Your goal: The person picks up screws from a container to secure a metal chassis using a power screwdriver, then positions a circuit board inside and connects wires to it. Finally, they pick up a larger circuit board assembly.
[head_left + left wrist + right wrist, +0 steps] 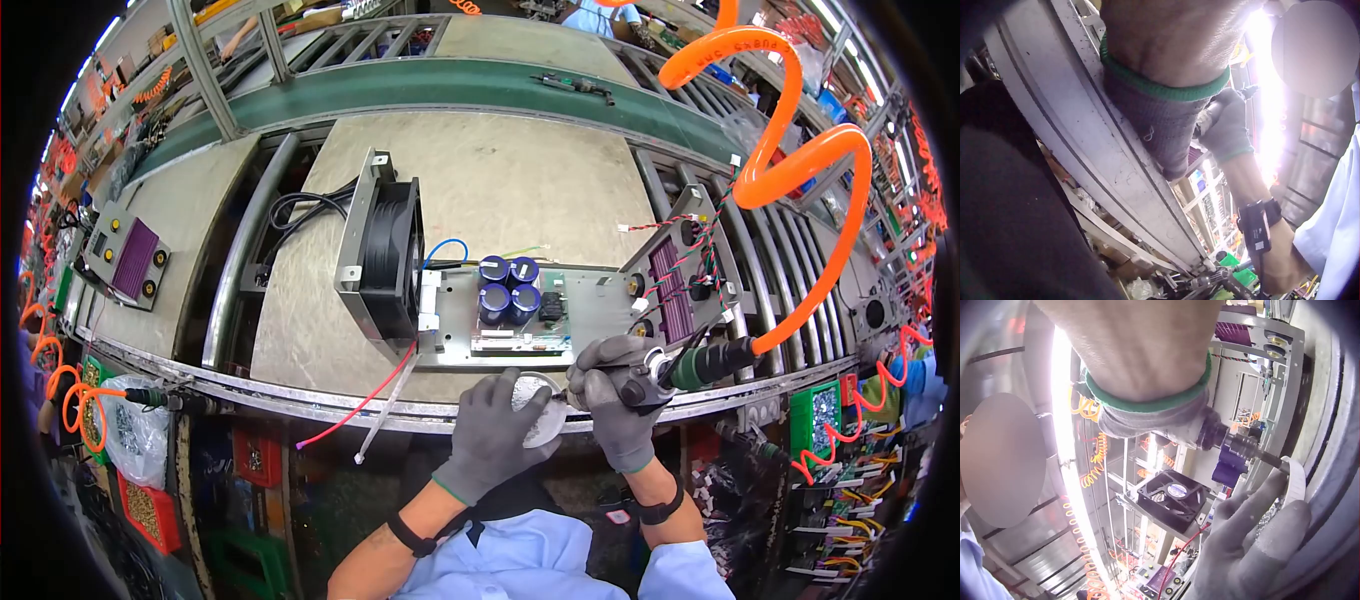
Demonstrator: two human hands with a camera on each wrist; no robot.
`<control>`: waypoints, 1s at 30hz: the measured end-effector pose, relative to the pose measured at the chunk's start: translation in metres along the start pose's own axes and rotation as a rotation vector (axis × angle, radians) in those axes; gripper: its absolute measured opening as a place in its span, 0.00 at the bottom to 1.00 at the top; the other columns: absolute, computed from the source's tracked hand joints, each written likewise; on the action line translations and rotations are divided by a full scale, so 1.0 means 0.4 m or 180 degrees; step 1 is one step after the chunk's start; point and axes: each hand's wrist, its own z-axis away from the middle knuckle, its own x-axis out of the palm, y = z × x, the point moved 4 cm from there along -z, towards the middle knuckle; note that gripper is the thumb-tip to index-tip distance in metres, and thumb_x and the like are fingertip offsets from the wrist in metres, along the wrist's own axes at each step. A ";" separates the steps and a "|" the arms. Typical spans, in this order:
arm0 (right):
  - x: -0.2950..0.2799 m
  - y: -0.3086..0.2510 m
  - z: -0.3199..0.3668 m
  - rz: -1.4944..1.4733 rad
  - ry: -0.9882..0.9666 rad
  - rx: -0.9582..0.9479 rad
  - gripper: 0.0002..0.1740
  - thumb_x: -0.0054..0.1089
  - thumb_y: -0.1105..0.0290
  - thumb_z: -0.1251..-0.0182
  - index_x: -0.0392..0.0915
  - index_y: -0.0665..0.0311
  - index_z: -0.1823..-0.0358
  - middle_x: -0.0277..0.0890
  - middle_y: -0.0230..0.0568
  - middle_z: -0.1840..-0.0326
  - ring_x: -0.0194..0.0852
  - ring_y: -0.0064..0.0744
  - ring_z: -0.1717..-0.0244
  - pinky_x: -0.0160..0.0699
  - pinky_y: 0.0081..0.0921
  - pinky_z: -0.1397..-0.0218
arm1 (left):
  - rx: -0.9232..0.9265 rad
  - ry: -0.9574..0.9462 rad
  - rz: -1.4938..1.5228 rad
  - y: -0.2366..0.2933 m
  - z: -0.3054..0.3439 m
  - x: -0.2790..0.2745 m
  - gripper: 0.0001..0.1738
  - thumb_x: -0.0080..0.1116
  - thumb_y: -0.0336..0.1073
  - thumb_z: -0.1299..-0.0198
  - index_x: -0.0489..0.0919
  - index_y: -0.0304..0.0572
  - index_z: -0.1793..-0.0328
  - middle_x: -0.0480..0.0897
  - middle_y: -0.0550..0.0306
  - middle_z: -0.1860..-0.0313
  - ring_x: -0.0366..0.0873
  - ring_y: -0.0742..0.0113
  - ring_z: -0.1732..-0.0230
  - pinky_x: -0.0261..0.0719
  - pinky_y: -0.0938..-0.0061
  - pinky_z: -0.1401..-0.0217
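Observation:
My gloved left hand (pixel 492 437) holds a small round white dish (pixel 543 428) at the front rail, fingers and thumb at its rim. Small metal screws (pixel 1266 525) lie in the dish in the right wrist view. A pneumatic screwdriver (pixel 1244 447) on an orange hose is gripped by my gloved right hand (pixel 615 405), its tip right at the dish's rim. Just beyond the hands lies a metal chassis plate (pixel 458 325) with a circuit board (pixel 520 345), purple capacitors (pixel 508 290) and a black fan (pixel 395 250) on an upright bracket. The left wrist view hides the dish.
The orange coiled hose (pixel 850 240) hangs at the right. A panel with purple fins (pixel 670 285) stands at the chassis's right end. Red and white wires (pixel 360 405) hang over the front rail. Another purple-finned panel (pixel 135 262) stands far left. Rollers (pixel 250 240) flank the board.

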 end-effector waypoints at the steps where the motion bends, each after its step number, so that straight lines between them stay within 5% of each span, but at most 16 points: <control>1: -0.009 0.016 0.003 0.0051 -0.0037 0.0014 0.19 0.52 0.87 0.37 0.67 0.63 0.47 0.75 0.44 0.57 0.78 0.30 0.63 0.82 0.27 0.64 | -0.0003 -0.0015 -0.0007 -0.001 0.000 0.000 0.37 0.77 0.59 0.53 0.84 0.59 0.36 0.73 0.43 0.34 0.72 0.42 0.38 0.74 0.52 0.40; 6: 0.000 0.009 -0.017 0.0343 -0.0032 -0.0024 0.17 0.54 0.85 0.36 0.67 0.63 0.47 0.75 0.43 0.62 0.78 0.31 0.64 0.82 0.27 0.68 | -0.0075 -0.0132 0.0049 -0.009 0.003 0.014 0.38 0.76 0.61 0.53 0.84 0.65 0.34 0.71 0.43 0.33 0.71 0.40 0.38 0.74 0.47 0.39; 9: 0.008 -0.043 -0.048 -0.0122 0.0369 0.0191 0.15 0.57 0.88 0.37 0.74 0.69 0.50 0.80 0.39 0.64 0.80 0.23 0.68 0.81 0.22 0.64 | -0.0062 -0.0090 0.0087 -0.010 0.003 0.009 0.38 0.76 0.61 0.54 0.84 0.63 0.35 0.72 0.43 0.33 0.72 0.40 0.39 0.74 0.47 0.41; 10: 0.009 -0.052 -0.070 -0.0152 0.0492 -0.0333 0.15 0.56 0.88 0.37 0.73 0.68 0.50 0.80 0.41 0.61 0.79 0.23 0.69 0.80 0.21 0.67 | -0.0034 -0.0038 0.0131 -0.013 0.005 0.011 0.40 0.76 0.61 0.56 0.83 0.60 0.35 0.73 0.42 0.34 0.73 0.40 0.40 0.75 0.48 0.42; 14: 0.001 -0.075 -0.146 -0.0228 0.0714 -0.0434 0.17 0.57 0.89 0.36 0.71 0.65 0.48 0.80 0.42 0.61 0.79 0.23 0.70 0.76 0.20 0.75 | -0.0049 -0.0012 0.0133 -0.011 0.001 0.006 0.42 0.76 0.61 0.56 0.81 0.57 0.33 0.74 0.42 0.35 0.73 0.40 0.40 0.75 0.48 0.43; 15: -0.001 -0.067 -0.153 -0.0401 0.0792 -0.0103 0.16 0.57 0.88 0.36 0.71 0.67 0.49 0.80 0.41 0.64 0.79 0.22 0.71 0.77 0.20 0.75 | -0.0036 -0.0023 0.0132 -0.013 0.003 0.009 0.42 0.76 0.61 0.56 0.81 0.57 0.33 0.74 0.42 0.36 0.74 0.40 0.41 0.75 0.48 0.43; 30: -0.053 0.030 -0.203 0.0333 0.0848 -0.0049 0.12 0.66 0.85 0.40 0.80 0.65 0.57 0.83 0.32 0.66 0.80 0.17 0.68 0.79 0.20 0.67 | -0.0111 0.0104 0.0086 -0.014 0.003 0.012 0.45 0.78 0.61 0.59 0.81 0.51 0.34 0.76 0.43 0.38 0.75 0.42 0.42 0.75 0.48 0.42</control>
